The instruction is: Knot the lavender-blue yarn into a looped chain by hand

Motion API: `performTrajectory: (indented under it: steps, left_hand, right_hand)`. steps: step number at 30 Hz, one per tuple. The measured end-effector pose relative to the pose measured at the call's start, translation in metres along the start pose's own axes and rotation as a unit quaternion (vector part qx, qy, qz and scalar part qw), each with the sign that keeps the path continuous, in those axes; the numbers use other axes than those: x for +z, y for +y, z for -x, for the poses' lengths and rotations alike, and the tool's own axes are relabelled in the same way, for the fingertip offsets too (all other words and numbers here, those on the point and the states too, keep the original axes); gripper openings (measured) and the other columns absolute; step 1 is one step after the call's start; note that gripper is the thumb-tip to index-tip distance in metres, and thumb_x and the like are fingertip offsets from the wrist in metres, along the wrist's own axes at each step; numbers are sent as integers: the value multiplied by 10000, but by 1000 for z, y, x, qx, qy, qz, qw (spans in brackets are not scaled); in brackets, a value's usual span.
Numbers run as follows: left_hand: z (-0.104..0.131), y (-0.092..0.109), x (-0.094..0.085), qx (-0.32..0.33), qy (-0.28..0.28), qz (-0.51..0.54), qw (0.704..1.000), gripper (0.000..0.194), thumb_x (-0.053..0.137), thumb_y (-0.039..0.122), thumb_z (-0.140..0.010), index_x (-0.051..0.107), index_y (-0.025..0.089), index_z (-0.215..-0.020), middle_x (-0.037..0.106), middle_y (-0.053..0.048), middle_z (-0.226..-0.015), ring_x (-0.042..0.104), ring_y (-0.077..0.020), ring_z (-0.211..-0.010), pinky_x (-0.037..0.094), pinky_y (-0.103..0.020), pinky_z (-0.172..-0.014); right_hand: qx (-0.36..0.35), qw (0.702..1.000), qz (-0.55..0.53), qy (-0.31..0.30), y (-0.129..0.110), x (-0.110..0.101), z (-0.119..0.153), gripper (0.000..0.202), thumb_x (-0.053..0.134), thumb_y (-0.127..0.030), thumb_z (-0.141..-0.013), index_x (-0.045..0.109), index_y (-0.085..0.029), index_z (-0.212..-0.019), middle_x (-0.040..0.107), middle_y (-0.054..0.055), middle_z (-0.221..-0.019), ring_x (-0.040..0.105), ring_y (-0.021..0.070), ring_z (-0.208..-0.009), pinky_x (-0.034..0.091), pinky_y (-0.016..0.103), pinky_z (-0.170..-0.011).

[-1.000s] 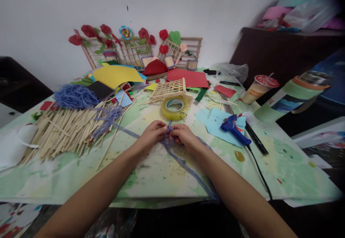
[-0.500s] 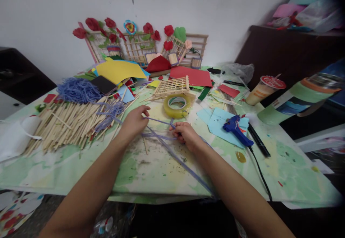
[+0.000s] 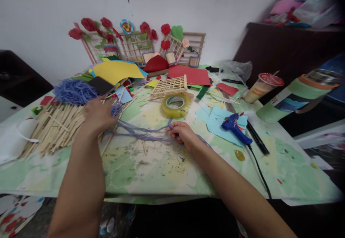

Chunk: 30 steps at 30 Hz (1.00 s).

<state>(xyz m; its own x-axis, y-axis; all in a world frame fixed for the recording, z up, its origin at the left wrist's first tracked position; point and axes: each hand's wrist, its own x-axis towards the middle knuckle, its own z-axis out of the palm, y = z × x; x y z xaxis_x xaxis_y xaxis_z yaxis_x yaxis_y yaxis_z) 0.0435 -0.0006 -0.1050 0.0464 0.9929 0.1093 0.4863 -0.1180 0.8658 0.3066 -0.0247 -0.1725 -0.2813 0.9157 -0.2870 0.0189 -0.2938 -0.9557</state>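
My right hand [image 3: 182, 133] is closed in a pinch on strands of purple-blue yarn [image 3: 140, 134], at the middle of the table. From it the strands run left across the tabletop toward my left hand. My left hand [image 3: 98, 114], blurred by motion, is over the right end of a pile of thin wooden sticks [image 3: 59, 128], beside a small yarn tangle [image 3: 116, 108]. Whether its fingers hold anything cannot be made out. Just behind my right hand lies a roll of clear yellowish tape [image 3: 175, 106]. A larger heap of blue yarn [image 3: 75, 91] sits behind the sticks.
A blue glue gun [image 3: 235, 128] lies on light blue paper at the right, its cord running off the front edge. Beyond stand a drink cup [image 3: 262, 87] and a green bottle [image 3: 293, 99]. Coloured paper, a small stick lattice [image 3: 169, 85] and paper flowers [image 3: 106, 22] fill the back.
My left hand has moved left and away from the yarn near the middle, over to the sticks. The long strand toward the front edge has been drawn up. My right hand keeps its pinch.
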Motion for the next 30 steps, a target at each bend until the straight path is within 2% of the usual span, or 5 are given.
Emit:
performTrajectory:
  steps: [6, 11, 14, 18, 30]
  left_hand:
    - [5, 8, 80, -17, -144, 173, 974, 462, 593, 363, -701, 545, 171, -1118, 590, -106, -1139, 537, -233, -1057, 393, -362, -892]
    - [8, -7, 123, -65, -118, 138, 981, 344, 585, 396, -709, 558, 162, -960, 631, -45, -850, 601, -159, -762, 453, -282, -684]
    - [10, -11, 127, -96, -172, 146, 970, 279, 529, 419, -747, 558, 161, -851, 519, 32, -549, 460, -84, -441, 340, -204, -437]
    - [12, -12, 125, -124, -193, 147, 962, 250, 564, 394, -720, 540, 145, -712, 467, 38, -507, 305, -35, -356, 181, -183, -360]
    - [15, -6, 126, -156, -178, 154, 959, 273, 622, 225, -622, 563, 130, -871, 541, 25, -513, 431, -69, -424, 258, -175, -402]
  right_hand:
    - [13, 1000, 19, 7, -1, 3, 0, 59, 494, -140, -607, 543, -144, -639, 425, -42, -454, 293, 53, -385, 187, 195, -387]
    - [-19, 998, 66, -14, -2, 4, 1, 57, 488, -139, -647, 540, -146, -626, 476, -24, -500, 348, 62, -421, 238, 198, -424]
    - [-41, 988, 150, -19, 1, 4, 1, 114, 502, -177, -691, 524, -151, -582, 500, -10, -508, 390, 75, -449, 267, 208, -454]
    - [-99, 952, 287, 39, 7, 4, 2, 202, 531, -288, -736, 537, -151, -587, 533, 12, -565, 421, 97, -520, 269, 225, -494]
    - [-134, 936, 316, 83, 6, 4, 3, 219, 460, -275, -785, 527, -159, -611, 502, 4, -580, 407, 105, -542, 247, 228, -504]
